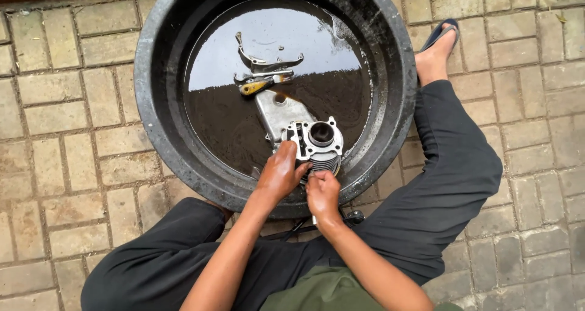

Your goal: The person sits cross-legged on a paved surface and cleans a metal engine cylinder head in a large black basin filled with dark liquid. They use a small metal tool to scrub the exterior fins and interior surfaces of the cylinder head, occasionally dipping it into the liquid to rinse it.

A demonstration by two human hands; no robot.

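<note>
Lower centre of frame: olive shirt (326,293) and dark trousers (451,183), knees spread either side of a large black basin (152,104) on brick paving (55,134). One sandalled foot (436,46) at upper right.

Both forearms reaching up into the basin's near rim. Left hand (280,176) laid over the near left edge of a finned metal engine cylinder (320,143), fingers curled down onto its flange, thumb side toward the fins; closed loosely around the part, steadying it. Right hand (323,194) just below the cylinder, fingers bunched tight against the lower fins; whether pinching a brush or rag, cannot tell, since fingertips hidden.

Cylinder at lower centre-right of the basin, bore facing up, standing in dark oily liquid (231,122). Touching both hands: above and right of the left fingers, directly above the right fingers.

Elsewhere in the liquid: flat metal cover plate (277,110) just above-left of the cylinder, curved levers (265,61) and a yellowish-handled tool (256,87) toward upper centre.

Judgement on technique: firm left-hand hold on the flange, rubbing along the fin grooves rather than across, part kept low over the liquid to limit splashing.
</note>
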